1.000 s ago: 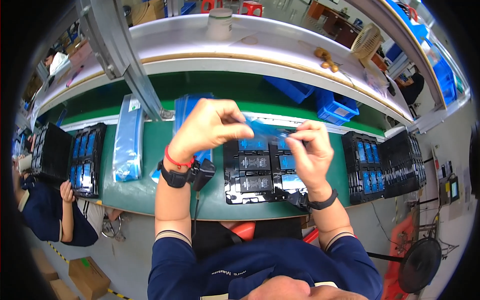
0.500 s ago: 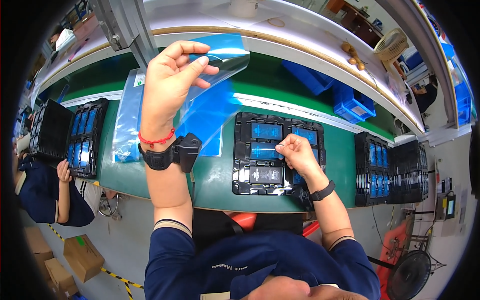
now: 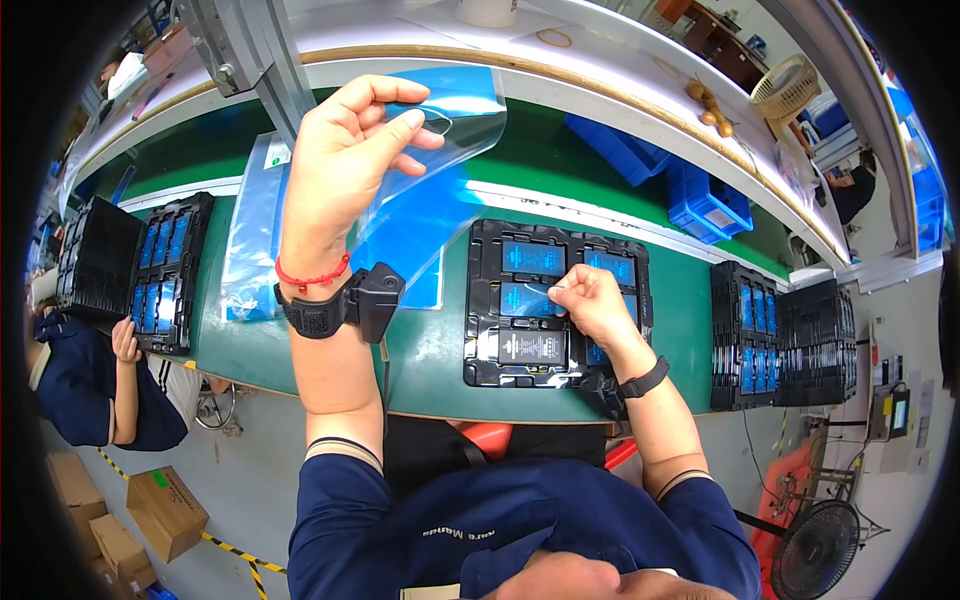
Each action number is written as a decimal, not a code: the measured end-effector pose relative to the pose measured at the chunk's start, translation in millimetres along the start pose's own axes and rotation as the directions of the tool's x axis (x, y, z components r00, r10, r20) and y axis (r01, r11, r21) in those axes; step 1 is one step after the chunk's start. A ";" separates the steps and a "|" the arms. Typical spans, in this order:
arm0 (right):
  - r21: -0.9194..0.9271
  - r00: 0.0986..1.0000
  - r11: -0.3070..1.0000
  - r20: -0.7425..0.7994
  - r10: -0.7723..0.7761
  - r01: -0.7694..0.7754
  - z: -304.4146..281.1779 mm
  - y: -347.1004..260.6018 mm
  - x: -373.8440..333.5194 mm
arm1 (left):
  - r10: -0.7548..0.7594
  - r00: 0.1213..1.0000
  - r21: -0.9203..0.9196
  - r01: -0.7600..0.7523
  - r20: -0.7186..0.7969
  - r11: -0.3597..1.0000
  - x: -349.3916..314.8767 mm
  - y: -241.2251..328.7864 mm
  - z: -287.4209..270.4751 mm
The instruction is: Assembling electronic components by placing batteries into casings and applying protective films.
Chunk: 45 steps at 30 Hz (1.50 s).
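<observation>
Above the green workbench (image 3: 430, 375), near the front edge of the white shelf (image 3: 620, 75), the left hand (image 3: 350, 155) pinches a translucent blue film sheet (image 3: 462, 92) between thumb and fingers, the sheet curling out to the right. Lower down, the right hand (image 3: 597, 308) has thumb and forefinger pressed together on a small clear film piece (image 3: 548, 294), its outline hard to make out, over the middle-left pocket of a black plastic tray (image 3: 484, 325). In that pocket a flat battery (image 3: 522, 303) shows blue, as do the two in the top row; the bottom-left battery (image 3: 532, 347) is dark grey. Left of the tray lie blue film sheets (image 3: 415, 235) and, further left, clear plastic bags (image 3: 254, 255). Filled trays (image 3: 742, 340) stand at the bench's right end; at its left, a co-worker's hand (image 3: 127, 342) touches another filled tray (image 3: 160, 275). Blue bins (image 3: 708, 205) sit beneath the shelf.
</observation>
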State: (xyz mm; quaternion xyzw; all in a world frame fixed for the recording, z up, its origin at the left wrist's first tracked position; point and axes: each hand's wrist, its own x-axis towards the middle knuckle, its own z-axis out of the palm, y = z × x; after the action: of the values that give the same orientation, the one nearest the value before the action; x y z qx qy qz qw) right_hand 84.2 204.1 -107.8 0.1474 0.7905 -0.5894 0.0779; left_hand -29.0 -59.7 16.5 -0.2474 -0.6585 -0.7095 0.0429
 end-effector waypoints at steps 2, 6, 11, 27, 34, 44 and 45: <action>-0.165 0.983 0.973 -0.060 -0.175 0.164 4.0 10.3 5.5 | 0.003 1.000 0.003 -0.003 0.009 1.000 0.6 -0.3 0.2; -0.418 0.978 0.898 -0.083 -0.192 0.141 8.5 -2.0 -1.0 | 0.001 1.000 0.012 -0.001 0.011 1.000 1.5 -0.6 1.5; -0.757 0.873 0.623 -0.153 -0.462 0.197 15.1 -10.7 -13.4 | -0.002 0.997 -0.016 0.003 0.081 1.000 2.3 -3.2 3.8; -0.774 0.266 0.250 -0.110 -0.958 0.581 -11.5 -69.5 -41.6 | 0.042 0.795 -0.017 -0.040 0.605 0.999 -25.5 -15.1 94.3; -0.649 0.375 0.358 -0.120 -0.919 0.671 -21.5 -68.3 -47.8 | 0.258 0.748 0.114 -0.406 0.611 0.907 -33.8 -12.6 99.5; -0.026 0.682 0.769 -0.444 -0.581 0.639 -30.1 -60.8 -43.3 | 0.180 0.836 0.147 -0.295 0.518 0.944 -25.2 -13.8 88.3; -0.130 0.638 0.744 -0.433 -0.637 0.655 -32.7 -58.3 -44.4 | 0.087 0.855 0.172 -0.201 0.511 0.964 -23.0 -8.6 85.0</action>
State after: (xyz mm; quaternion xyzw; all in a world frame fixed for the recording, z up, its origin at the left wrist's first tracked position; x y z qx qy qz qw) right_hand 108.8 213.7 -32.1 -0.0111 0.7743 -0.5423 -0.3259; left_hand 12.9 16.5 0.2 -0.4648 -0.7007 -0.5390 -0.0485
